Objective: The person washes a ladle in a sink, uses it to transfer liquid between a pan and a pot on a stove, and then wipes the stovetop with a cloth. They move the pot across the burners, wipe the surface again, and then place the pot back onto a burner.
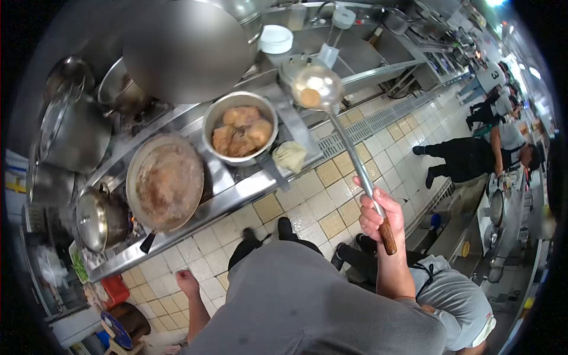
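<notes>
My right hand is closed round the wooden-ended handle of a long metal ladle, whose bowl holds a little brown liquid or food above the counter's right end. Left of the ladle, a steel pot holds several browned pieces of food. A wide frying pan with brown residue sits on the stove beside it. My left hand hangs low over the floor near the stove edge, its fingers curled, and whether it holds anything is hidden.
A lidded pot stands at the stove's left end, with large pots behind. A folded cloth lies by the steel pot's handle. Close on my right a co-worker bends over; other people stand farther along the kitchen. A red container is lower left.
</notes>
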Demonstrator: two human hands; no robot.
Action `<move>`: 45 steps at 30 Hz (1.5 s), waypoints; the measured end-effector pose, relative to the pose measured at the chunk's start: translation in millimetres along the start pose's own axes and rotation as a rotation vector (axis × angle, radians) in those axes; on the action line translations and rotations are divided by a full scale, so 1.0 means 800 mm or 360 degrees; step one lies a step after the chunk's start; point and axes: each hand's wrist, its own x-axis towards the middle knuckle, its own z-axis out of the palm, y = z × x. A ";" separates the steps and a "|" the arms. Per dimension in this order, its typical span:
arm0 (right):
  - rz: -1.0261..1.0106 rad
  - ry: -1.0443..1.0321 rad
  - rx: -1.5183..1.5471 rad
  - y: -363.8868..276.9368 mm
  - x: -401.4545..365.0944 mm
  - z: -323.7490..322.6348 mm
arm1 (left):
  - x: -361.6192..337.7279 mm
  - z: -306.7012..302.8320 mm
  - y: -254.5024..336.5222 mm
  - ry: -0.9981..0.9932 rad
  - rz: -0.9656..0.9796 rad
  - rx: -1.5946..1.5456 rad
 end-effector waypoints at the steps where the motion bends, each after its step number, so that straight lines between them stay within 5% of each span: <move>1: -0.0017 -0.0001 0.0004 -0.022 0.001 -0.014 | -0.015 0.016 -0.005 -0.0479 -0.0181 0.0017; 3: -0.0238 0.0189 -0.0101 -0.054 0.004 -0.042 | -0.042 0.026 0.046 -0.1334 -0.0479 0.0029; 4: -0.0317 0.0212 -0.0156 -0.069 0.010 -0.058 | -0.040 0.050 0.014 -0.1720 0.0448 0.0399; 5: -0.0375 0.0340 -0.0160 -0.084 0.016 -0.060 | -0.048 0.059 0.057 -0.1872 0.0080 0.0402; 7: -0.0468 0.0541 -0.0261 -0.116 0.030 -0.080 | -0.062 0.063 0.193 -0.2019 0.0151 0.0679; 14: -0.0565 0.0683 -0.0490 -0.283 0.160 -0.184 | -0.106 0.188 0.352 -0.1872 0.0260 0.0426; 22: -0.0234 0.0543 -0.0876 -0.473 0.340 -0.276 | -0.199 0.334 0.586 -0.1909 0.0209 0.0870; 28: -0.0357 0.0494 -0.1853 -0.538 0.410 -0.294 | -0.197 0.390 0.805 -0.1943 0.0556 0.1162; 31: -0.0551 0.0488 -0.2148 -0.563 0.441 -0.326 | -0.170 0.410 0.926 -0.1730 0.0838 0.0665; 34: -0.0556 0.0462 -0.2221 -0.593 0.470 -0.358 | -0.136 0.439 1.079 -0.1514 0.0645 0.0192; 35: -0.0531 0.0446 -0.2232 -0.603 0.482 -0.364 | -0.117 0.474 1.100 -0.1270 0.0892 -0.0035; 40: -0.0111 0.0531 -0.2101 -0.679 0.511 -0.357 | 0.001 0.679 1.270 -0.1055 0.0921 -0.0689; 45: 0.0113 0.0570 -0.2176 -0.762 0.553 -0.356 | 0.165 0.977 1.351 -0.0772 0.0564 -0.0227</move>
